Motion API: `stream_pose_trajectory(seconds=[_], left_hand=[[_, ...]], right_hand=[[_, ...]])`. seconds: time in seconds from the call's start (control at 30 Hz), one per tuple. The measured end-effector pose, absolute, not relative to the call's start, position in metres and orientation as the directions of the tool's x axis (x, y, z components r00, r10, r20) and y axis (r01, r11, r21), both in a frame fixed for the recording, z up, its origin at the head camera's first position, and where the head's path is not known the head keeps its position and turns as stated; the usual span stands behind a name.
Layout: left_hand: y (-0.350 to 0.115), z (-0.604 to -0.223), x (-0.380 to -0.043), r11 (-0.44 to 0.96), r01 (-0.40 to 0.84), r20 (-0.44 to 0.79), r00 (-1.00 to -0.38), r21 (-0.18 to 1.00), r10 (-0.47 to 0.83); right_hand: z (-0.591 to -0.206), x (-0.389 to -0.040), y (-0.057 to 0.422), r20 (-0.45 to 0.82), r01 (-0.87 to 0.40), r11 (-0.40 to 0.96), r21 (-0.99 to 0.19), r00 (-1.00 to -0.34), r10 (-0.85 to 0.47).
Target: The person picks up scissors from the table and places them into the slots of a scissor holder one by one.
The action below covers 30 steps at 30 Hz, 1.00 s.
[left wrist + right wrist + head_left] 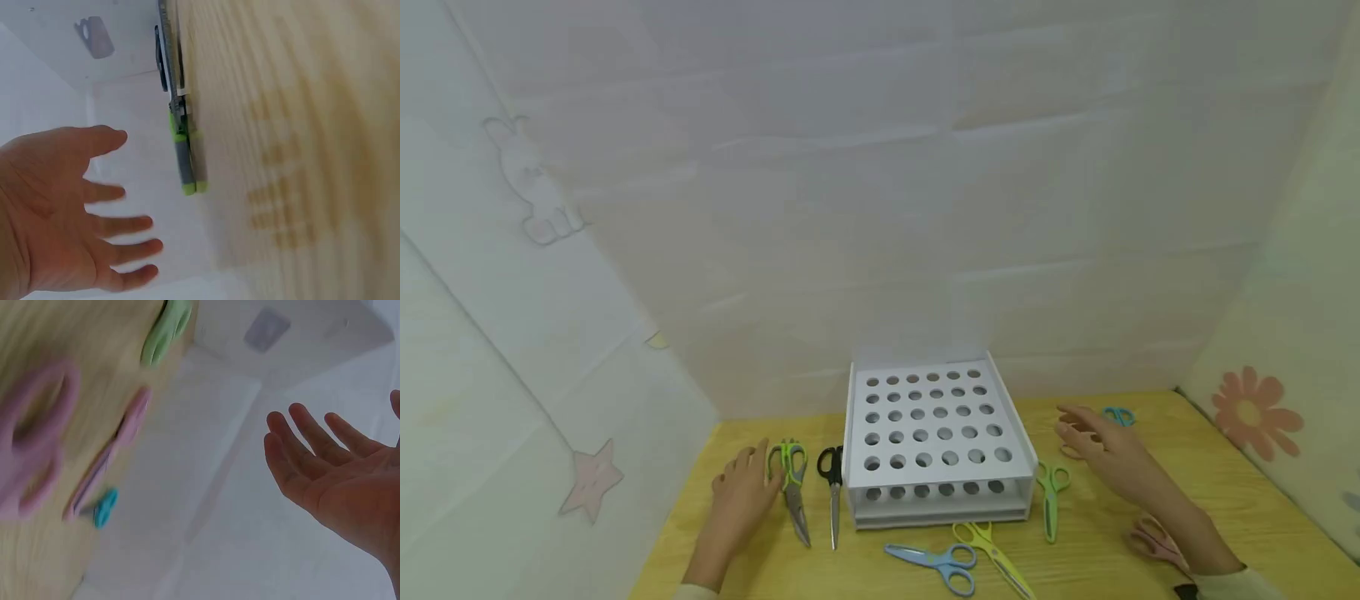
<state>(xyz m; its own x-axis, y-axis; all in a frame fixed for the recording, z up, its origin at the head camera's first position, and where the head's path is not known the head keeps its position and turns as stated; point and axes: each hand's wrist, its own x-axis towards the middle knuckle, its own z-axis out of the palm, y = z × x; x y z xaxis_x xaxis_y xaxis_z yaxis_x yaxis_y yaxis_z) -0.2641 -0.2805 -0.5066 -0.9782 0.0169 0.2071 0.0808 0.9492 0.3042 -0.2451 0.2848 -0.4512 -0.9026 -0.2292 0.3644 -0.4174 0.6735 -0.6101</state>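
My left hand (pixel 741 500) hovers over the table's left side with its fingers spread and nothing held. Beside it lie green-and-grey scissors (pixel 793 493), then black-handled scissors (pixel 835 477). In the left wrist view the hand (pixel 69 212) is apart from the green-and-grey scissors (pixel 181 153). My right hand (pixel 1112 462) is above the right side, its fingers extended and its palm bare in the right wrist view. Light green scissors (pixel 1051 517) lie left of it. Pink scissors (pixel 106 456) are partly hidden behind it in the head view; teal-handled scissors (pixel 1124 417) lie beyond.
A white two-level rack (pixel 910 475) with rows of round holes stands mid-table against the back wall. In front lie light blue scissors (pixel 936 561) and yellow scissors (pixel 1000 560). More pink scissors (pixel 1163 547) lie near the right forearm. White sheets wall the sides.
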Motion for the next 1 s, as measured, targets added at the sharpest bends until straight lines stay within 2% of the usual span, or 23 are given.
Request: stream_pose_trajectory(seconds=[0.1,0.23,0.47,0.8,1.0], left_hand=[[-0.277,-0.509,-0.275,0.941,-0.021,0.116,-0.991,0.338,-0.064],[-0.266,-0.507,-0.289,0.927,-0.078,0.04,-0.994,0.367,-0.099],[-0.256,-0.501,-0.293,0.869,-0.159,-0.02,-0.985,0.469,-0.169],[-0.256,-0.504,-0.298,0.83,-0.186,-0.05,-0.981,0.526,-0.187],[-0.257,-0.512,-0.306,0.789,-0.206,-0.085,-0.977,0.578,-0.193]], right_hand=[[-0.457,-0.248,0.264,0.311,-0.411,0.592,-0.693,-0.912,-0.269],[-0.469,-0.247,0.248,0.241,-0.389,0.46,-0.798,-0.906,-0.349],[-0.484,-0.25,0.24,0.261,-0.4,0.232,-0.887,-0.847,-0.463],[-0.49,-0.257,0.233,0.33,-0.443,0.289,-0.849,-0.87,-0.366],[-0.501,-0.26,0.233,0.354,-0.443,0.252,-0.861,-0.875,-0.329]])
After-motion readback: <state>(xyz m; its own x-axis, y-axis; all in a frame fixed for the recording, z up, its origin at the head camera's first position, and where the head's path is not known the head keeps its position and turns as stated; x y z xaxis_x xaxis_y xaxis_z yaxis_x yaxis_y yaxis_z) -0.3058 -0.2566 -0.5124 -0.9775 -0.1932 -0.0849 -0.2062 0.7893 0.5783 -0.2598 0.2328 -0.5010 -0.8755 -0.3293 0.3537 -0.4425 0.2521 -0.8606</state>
